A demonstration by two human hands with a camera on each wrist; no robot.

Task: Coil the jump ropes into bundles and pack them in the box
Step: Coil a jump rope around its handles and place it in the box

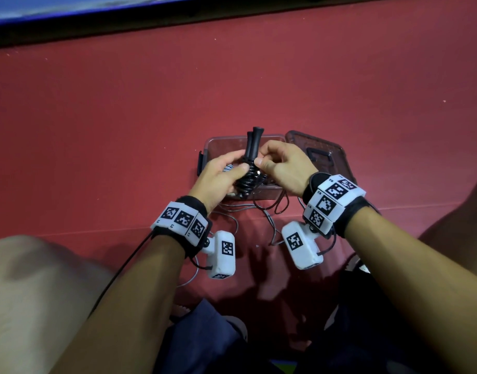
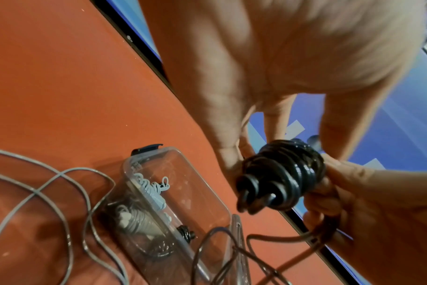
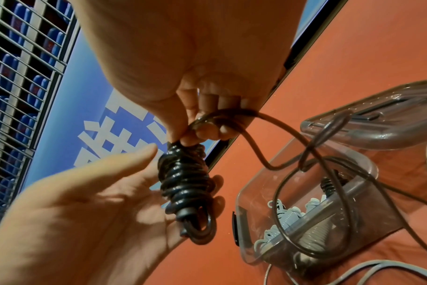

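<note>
Black jump rope (image 1: 248, 176), held above the clear box (image 1: 218, 143) (grey bundle (image 2: 149, 192) already inside), is cradled in the left hand (image 1: 218, 175) to steady the coil while the right hand (image 1: 283, 164) pinches the loose cord (image 3: 263, 135), apparently winding further turns.

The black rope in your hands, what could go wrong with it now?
1. The black rope bundle is only half wound: its loose tail trails from the right hand and loops over the clear box. Another wrap might snag the rim and tug the box.
2. The left hand holds the coils with fairly straight fingers, so they could spring loose.
3. A grey rope lies loose on the floor beside the tail; the two may tangle.
</note>
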